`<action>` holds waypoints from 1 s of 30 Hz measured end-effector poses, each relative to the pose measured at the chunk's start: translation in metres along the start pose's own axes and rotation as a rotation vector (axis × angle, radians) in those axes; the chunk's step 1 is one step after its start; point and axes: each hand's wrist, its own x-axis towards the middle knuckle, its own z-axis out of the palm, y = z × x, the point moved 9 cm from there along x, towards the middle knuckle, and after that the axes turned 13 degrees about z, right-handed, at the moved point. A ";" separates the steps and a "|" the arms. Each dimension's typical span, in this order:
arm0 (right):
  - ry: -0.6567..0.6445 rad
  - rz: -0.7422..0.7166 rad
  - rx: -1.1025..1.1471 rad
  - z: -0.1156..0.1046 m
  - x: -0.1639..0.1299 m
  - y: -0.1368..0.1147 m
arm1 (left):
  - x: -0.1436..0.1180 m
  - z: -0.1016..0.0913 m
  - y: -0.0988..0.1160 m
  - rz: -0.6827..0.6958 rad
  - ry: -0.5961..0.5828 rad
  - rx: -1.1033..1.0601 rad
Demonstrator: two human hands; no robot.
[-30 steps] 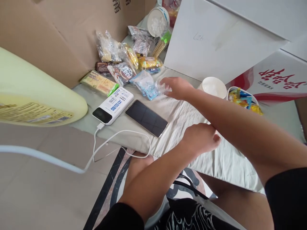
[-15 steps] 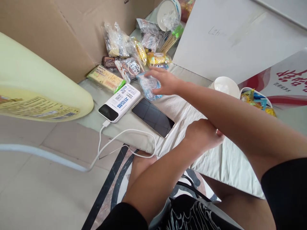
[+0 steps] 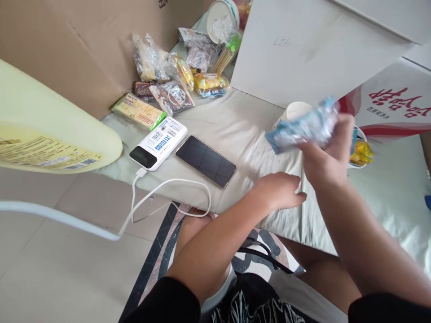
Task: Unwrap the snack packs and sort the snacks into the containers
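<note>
Pale tiles point(image 3: 84, 269) make the floor by the near edge of the desk point(image 3: 232, 119), which has a wrinkly, light cloth on top. The left hand point(image 3: 279, 190) is by that edge, its grip loose and let go. A dark phone point(image 3: 206, 161) lies left of it. The right hand's point(image 3: 326, 163) grip holds a shiny blue packet point(image 3: 303, 125) up over the desk. Snack packs point(image 3: 212, 84) sit in the far left corner, between brown cardboard point(image 3: 84, 36) and a big white box point(image 3: 303, 49).

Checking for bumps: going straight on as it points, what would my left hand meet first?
Your left hand would probably meet your bare right wrist, though depth is unclear; it might pass underneath.
</note>
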 end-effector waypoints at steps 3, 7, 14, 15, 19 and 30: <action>0.139 0.200 0.425 -0.059 -0.045 0.050 | 0.008 -0.003 0.000 0.021 0.110 -0.094; 0.239 0.403 0.506 -0.079 -0.088 0.105 | 0.029 0.013 0.000 0.103 0.236 -0.396; 0.085 0.376 0.410 -0.080 -0.102 0.134 | 0.052 0.016 -0.017 0.102 0.555 -0.692; 0.076 0.382 0.394 -0.084 -0.101 0.137 | 0.055 0.016 -0.017 0.102 0.559 -0.701; -0.063 0.485 0.432 -0.086 -0.095 0.154 | 0.065 0.020 -0.023 0.067 0.671 -0.766; -0.119 0.441 0.189 -0.110 -0.088 0.166 | 0.084 0.034 -0.032 0.013 0.684 -0.740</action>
